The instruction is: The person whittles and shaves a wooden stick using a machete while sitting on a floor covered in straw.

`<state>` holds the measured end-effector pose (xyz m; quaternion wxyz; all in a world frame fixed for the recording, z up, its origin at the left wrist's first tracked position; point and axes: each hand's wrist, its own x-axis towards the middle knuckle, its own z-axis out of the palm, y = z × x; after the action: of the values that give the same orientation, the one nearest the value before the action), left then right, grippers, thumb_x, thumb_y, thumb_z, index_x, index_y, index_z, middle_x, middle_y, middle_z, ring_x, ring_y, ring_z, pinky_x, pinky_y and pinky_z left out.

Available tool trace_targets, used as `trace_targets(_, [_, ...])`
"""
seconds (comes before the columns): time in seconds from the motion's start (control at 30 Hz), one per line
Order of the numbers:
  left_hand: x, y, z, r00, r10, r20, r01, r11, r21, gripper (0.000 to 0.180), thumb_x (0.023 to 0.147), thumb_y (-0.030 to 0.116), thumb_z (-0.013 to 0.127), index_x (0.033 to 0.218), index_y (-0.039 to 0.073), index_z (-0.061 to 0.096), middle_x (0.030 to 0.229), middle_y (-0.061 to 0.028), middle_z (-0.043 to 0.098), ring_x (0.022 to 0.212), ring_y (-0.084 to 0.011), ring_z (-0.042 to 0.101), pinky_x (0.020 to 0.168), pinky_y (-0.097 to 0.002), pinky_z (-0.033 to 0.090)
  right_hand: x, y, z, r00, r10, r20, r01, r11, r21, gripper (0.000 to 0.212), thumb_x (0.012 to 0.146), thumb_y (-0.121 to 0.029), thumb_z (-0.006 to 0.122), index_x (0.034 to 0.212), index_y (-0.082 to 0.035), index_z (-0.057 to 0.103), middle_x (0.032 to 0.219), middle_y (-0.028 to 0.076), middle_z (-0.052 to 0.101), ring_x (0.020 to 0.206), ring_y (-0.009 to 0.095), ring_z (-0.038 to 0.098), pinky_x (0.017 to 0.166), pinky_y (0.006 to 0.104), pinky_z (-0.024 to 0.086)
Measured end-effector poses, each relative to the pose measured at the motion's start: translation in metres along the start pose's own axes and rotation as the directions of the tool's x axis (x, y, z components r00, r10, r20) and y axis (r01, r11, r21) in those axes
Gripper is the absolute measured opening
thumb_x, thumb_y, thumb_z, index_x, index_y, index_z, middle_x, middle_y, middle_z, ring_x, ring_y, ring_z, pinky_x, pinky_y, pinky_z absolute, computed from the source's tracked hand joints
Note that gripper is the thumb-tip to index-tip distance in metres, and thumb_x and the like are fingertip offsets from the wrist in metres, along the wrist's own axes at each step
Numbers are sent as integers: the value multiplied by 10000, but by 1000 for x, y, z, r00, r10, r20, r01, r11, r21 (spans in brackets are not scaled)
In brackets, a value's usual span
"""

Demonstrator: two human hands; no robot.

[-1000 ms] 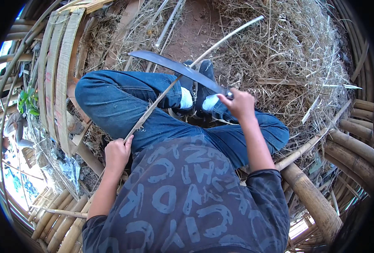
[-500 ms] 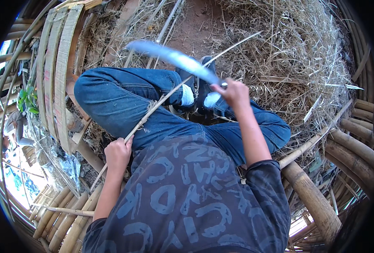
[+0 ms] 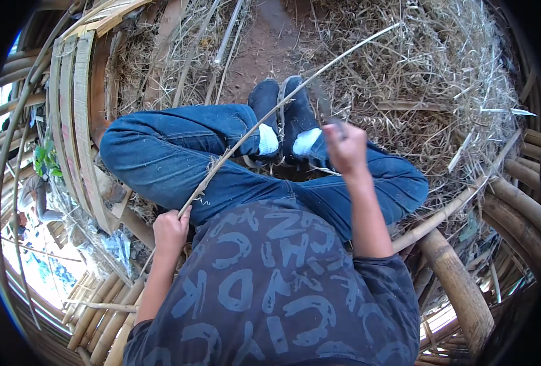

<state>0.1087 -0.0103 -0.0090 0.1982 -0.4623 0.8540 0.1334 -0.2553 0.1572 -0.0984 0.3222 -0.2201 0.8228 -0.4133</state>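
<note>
My left hand [image 3: 171,230] is closed round the lower part of a long thin bamboo strip [image 3: 252,129]. The strip runs slanting up to the right, over my thigh and past my shoes, and its surface is frayed with curled fibres near my thigh. Closed round the handle of a large curved knife [image 3: 339,129], my right hand [image 3: 347,147] is raised above my right shin, close to the strip. The blade is smeared by motion and points away from me, so I cannot tell whether it touches the strip.
I sit with legs crossed in jeans [image 3: 160,146]. Straw and shavings [image 3: 429,79] cover the ground ahead. A wooden slat bench [image 3: 75,122] stands at left. Thick bamboo poles [image 3: 459,274] lie at right, and more line the lower left. Another person [image 3: 37,195] shows at the far left.
The knife has swung from pointing left across the strip to pointing away from me, and my right hand has turned with it. The strip's far end has shifted slightly up and right.
</note>
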Motion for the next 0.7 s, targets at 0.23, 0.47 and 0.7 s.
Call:
trace_targets(0.23, [1, 5, -4, 1000, -13, 4, 13, 1000, 14, 488, 902, 353, 617, 586, -19, 591, 562, -246, 561, 555, -429, 588, 527, -492, 462, 19, -25, 60, 959, -151, 238, 253, 835, -489, 732, 766, -746, 543, 673, -29, 658, 636, 201, 643, 641, 353, 671, 580, 450, 538])
trace_targets(0.47, [2, 0, -6, 1000, 0, 13, -1, 1000, 22, 496, 909, 366, 606, 594, -17, 595, 563, -235, 570, 539, -418, 591, 523, -486, 466, 45, 22, 41, 967, -210, 148, 256, 782, -568, 732, 767, -757, 537, 687, -43, 676, 618, 185, 640, 623, 345, 666, 587, 437, 528])
trace_targets(0.7, [6, -11, 4, 994, 111, -24, -110, 994, 26, 476, 894, 361, 625, 598, -10, 598, 561, -232, 570, 538, -417, 589, 520, -489, 467, 77, 105, -128, 886, 279, -369, -403, 859, -318, 744, 903, -640, 451, 590, 17, 607, 530, 115, 571, 528, 231, 546, 555, 401, 418])
